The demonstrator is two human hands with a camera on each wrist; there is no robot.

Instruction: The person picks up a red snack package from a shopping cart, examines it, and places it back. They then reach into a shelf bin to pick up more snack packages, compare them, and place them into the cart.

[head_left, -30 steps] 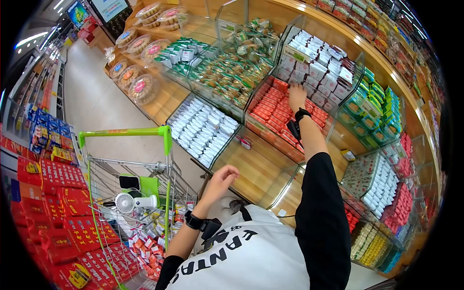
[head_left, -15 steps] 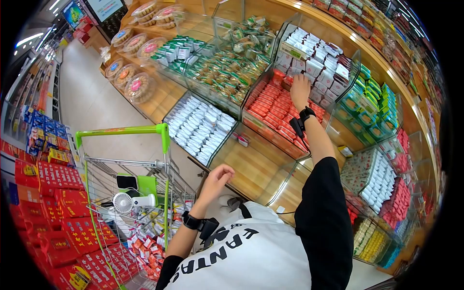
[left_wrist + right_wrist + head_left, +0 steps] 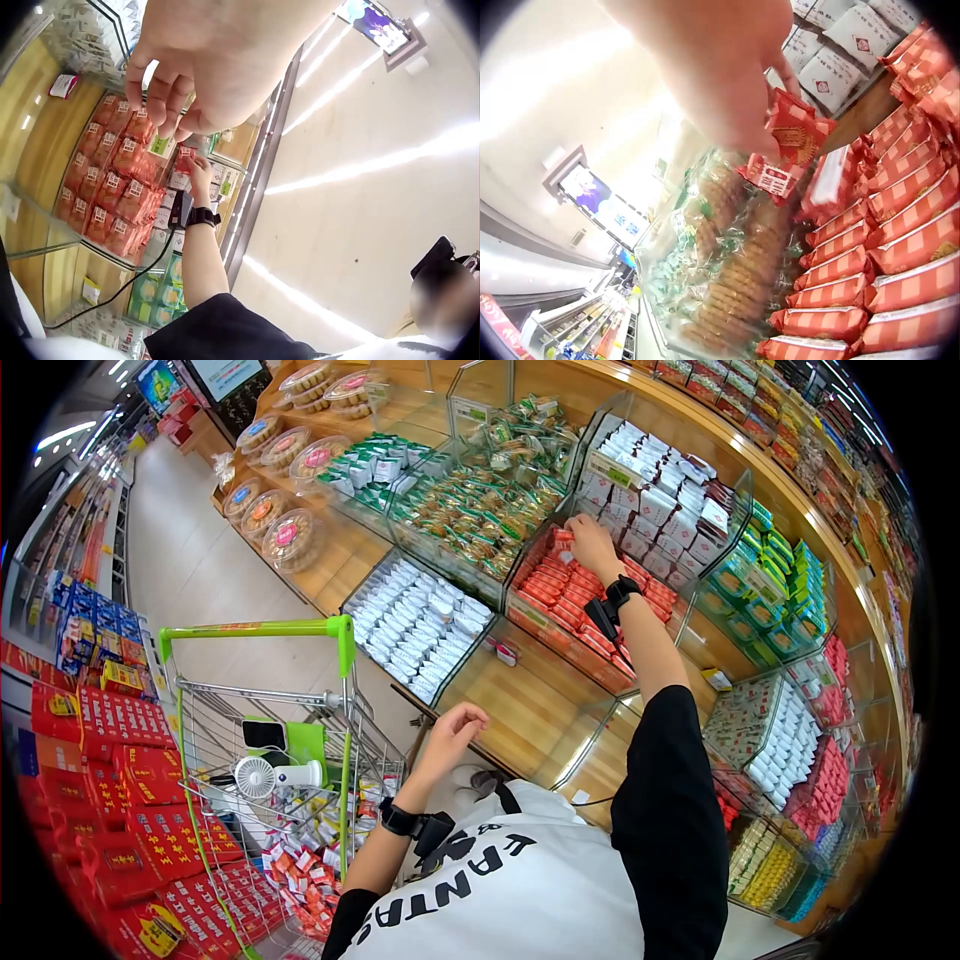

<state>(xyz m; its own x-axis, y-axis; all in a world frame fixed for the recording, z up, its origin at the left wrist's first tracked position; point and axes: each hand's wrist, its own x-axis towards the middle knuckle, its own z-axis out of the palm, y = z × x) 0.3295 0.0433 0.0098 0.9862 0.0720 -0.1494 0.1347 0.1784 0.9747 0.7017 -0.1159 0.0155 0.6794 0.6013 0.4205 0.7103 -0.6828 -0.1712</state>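
Note:
My right hand reaches over the clear bin of red packets, at its back left corner. In the right wrist view that hand pinches a red packet above the rows of red packets. The left wrist view also shows this held packet at the fingertips. My left hand hangs in the air before my body, beside the cart, its fingers loosely curled with nothing in them.
A cart with a green handle stands at the left, with a white fan and loose packets inside. Around the red bin are bins of white packets, green-wrapped snacks and green packs. Red boxes line the lower left.
My right hand has moved left along the back of the red bin and now holds a red packet up. The left hand has barely moved.

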